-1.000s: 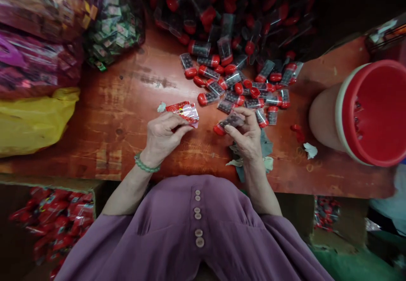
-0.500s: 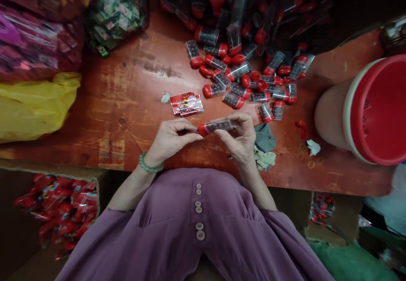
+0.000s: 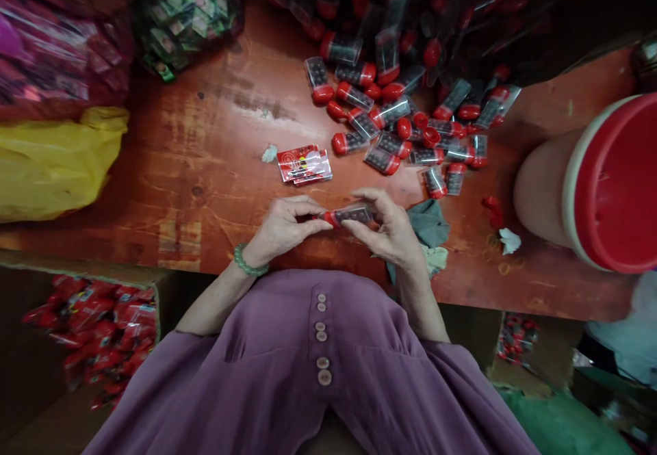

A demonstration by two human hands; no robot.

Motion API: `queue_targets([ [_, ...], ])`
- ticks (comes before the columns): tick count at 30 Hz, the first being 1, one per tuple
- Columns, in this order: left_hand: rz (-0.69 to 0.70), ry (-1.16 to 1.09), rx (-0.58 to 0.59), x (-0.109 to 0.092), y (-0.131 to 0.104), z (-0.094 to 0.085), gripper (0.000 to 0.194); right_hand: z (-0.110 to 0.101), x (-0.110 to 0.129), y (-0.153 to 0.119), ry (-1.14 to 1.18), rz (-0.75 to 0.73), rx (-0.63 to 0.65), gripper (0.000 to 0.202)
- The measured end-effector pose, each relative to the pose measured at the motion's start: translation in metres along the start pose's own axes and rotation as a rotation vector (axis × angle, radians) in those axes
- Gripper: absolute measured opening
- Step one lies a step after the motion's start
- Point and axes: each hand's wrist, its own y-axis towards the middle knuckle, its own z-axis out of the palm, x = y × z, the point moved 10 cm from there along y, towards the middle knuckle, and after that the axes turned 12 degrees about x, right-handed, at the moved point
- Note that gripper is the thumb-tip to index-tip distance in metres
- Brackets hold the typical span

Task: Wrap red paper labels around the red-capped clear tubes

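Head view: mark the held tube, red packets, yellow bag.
Held tube [image 3: 356,215]: head view, on its clear body.
Red packets [image 3: 298,164]: head view, on the printed face.
Yellow bag [image 3: 54,161]: head view, on its visible middle.

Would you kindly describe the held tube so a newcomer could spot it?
Find the reddish table, then the left hand and right hand at its near side. Between them is a clear tube, red at one end: the only one held.

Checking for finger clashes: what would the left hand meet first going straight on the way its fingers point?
Likely the red-capped clear tube, whose red end is right at the left hand; beyond it comes the right hand, though depth is unclear.
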Motion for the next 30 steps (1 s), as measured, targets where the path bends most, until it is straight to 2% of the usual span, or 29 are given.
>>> queue_targets([
  [4,-0.015,-0.012,0.062,0.002,-0.001,0.004,0.013,0.011,0.000,0.005,0.065,0.013,0.161,0.012],
  [7,-0.046,-0.014,0.114,0.002,0.000,0.008,0.015,0.019,-0.006,0.008,0.205,0.054,0.204,0.016],
  [10,-0.104,-0.035,0.141,0.005,0.004,0.009,0.016,0.028,-0.007,0.012,0.222,0.043,0.234,0.026],
  [12,-0.167,-0.060,0.127,0.012,0.006,0.006,0.018,0.031,-0.009,0.013,0.232,0.042,0.219,0.027],
  [15,-0.251,-0.138,-0.018,0.028,0.000,-0.008,0.025,0.033,-0.024,0.009,0.426,0.119,0.149,0.029],
  [17,-0.265,-0.295,-0.095,0.040,-0.007,-0.012,0.033,0.037,-0.035,0.006,0.582,0.182,0.095,0.032],
  [20,-0.235,-0.589,-0.066,0.049,-0.016,0.002,0.041,0.039,-0.043,0.003,0.698,0.208,0.010,0.035],
  [23,-0.207,-0.673,-0.053,0.049,-0.019,0.016,0.039,0.041,-0.043,0.004,0.713,0.190,-0.052,0.036],
  [30,-0.215,-0.908,-0.268,0.046,-0.017,0.022,0.028,0.049,-0.033,0.008,0.671,0.171,-0.119,0.034],
])
